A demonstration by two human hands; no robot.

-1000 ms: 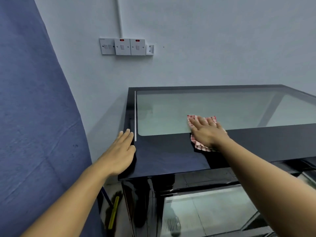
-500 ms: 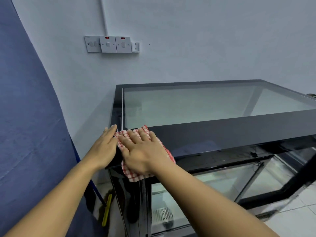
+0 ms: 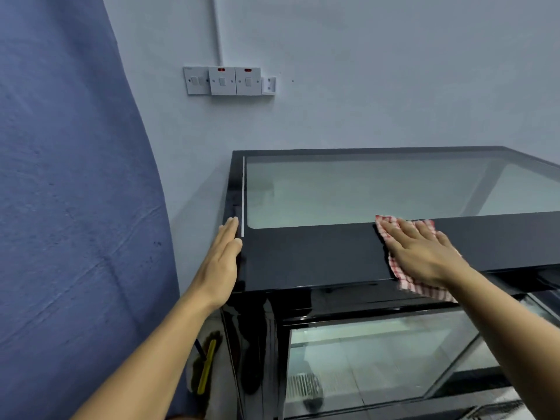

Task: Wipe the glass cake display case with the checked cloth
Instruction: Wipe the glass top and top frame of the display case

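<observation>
I count two hands, both mine: my left hand (image 3: 219,268) at 7 o'clock and my right hand (image 3: 424,256) at 4 o'clock. There is one checked cloth (image 3: 424,291), under the right one. One display case (image 3: 309,256) fills 3 to 6 o'clock, and I see two glass panes on it: the top pane (image 3: 363,189) and the front pane (image 3: 378,359). On the wall at 11 o'clock are three white switch plates (image 3: 222,81) in a row, with two red lights (image 3: 221,69) among them and one small white fitting (image 3: 269,85) beside them. There is one white conduit (image 3: 217,28) at 12 o'clock and one blue drape (image 3: 60,207) at 9 o'clock. One yellow-handled tool (image 3: 207,368) is low at 7 o'clock.
</observation>
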